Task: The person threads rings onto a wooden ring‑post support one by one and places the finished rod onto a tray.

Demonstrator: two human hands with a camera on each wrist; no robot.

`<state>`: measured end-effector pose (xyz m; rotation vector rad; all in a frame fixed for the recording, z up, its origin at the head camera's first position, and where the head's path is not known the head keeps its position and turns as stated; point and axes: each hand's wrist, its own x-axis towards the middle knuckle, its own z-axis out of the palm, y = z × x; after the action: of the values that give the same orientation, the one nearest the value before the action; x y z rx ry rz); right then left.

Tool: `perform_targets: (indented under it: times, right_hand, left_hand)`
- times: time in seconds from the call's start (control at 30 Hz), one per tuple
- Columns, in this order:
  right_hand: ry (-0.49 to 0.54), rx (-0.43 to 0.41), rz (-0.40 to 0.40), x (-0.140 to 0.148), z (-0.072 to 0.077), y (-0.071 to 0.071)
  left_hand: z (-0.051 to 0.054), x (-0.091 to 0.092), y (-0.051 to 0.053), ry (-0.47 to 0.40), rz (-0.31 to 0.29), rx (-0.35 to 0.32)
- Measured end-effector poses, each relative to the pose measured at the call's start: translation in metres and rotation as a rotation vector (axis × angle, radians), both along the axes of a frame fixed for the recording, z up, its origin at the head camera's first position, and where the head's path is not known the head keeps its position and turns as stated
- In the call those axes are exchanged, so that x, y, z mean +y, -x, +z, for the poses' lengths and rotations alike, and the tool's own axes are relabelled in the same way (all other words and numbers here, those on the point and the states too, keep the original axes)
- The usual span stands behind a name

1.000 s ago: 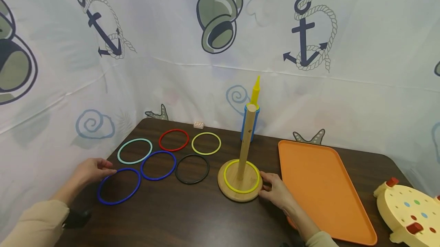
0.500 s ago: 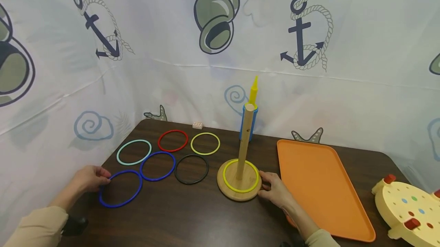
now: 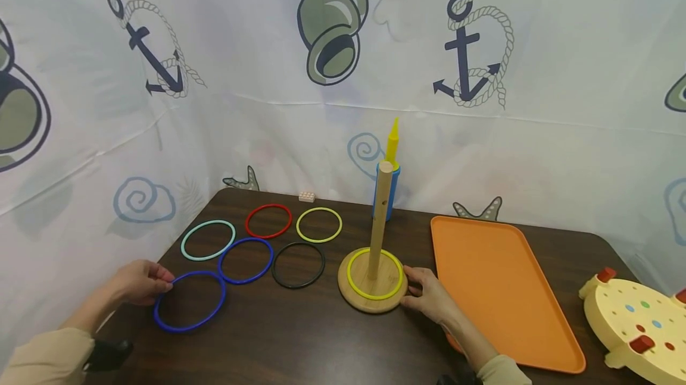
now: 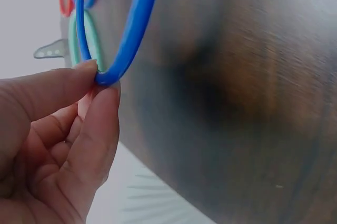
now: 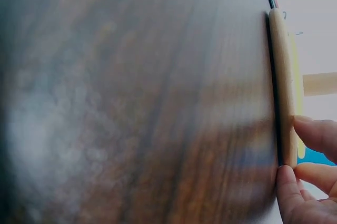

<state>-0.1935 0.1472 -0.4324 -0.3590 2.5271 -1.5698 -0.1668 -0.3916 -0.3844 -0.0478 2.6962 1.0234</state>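
My left hand (image 3: 142, 282) pinches the left edge of a blue ring (image 4: 132, 37) between thumb and fingers. In the left wrist view the ring rises away from the fingertips, raised off the table on that side. With its thumb on top and fingers at the rim, my right hand (image 3: 434, 299) grips the right edge of a wooden stand's round base (image 3: 348, 294). An upright post (image 3: 380, 212) stands on that base, with a bright yellow ring (image 3: 375, 298) lying around its foot. In the right wrist view the base shows edge-on, partly covered by the fingers.
Several rings lie on the left of the dark table: turquoise, red (image 3: 268, 237), pale yellow, black and a second blue. An orange tray (image 3: 498, 296) is right of the stand, beside a cream toy (image 3: 629, 319) with red pegs. Behind the post stands a blue-and-yellow pump-like object (image 3: 393, 144).
My left hand has taken hold of the blue ring's left edge and lifted it slightly, and the ring has shifted a little right and nearer. The right hand stays on the base.
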Motion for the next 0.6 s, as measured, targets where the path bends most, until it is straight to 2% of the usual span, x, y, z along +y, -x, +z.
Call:
perform_targets:
  times: [0.13,0.27,0.4,0.6]
  right_hand:
    - [0.001,-0.017,-0.021,0.000,0.000,0.000]
    - [-0.001,-0.015,-0.039,0.001,0.002,0.001]
    - [-0.008,-0.001,-0.054,0.001,0.002,0.000]
    - [0.018,-0.015,-0.061,-0.001,-0.002,-0.001]
  left_hand:
    - [0.012,0.008,0.003,-0.042,-0.037,0.014]
    - [0.028,0.029,0.010,-0.149,-0.066,0.039]
    - [0.049,0.059,0.023,-0.282,-0.089,0.047]
    - [0.083,0.110,0.040,-0.411,-0.066,0.063]
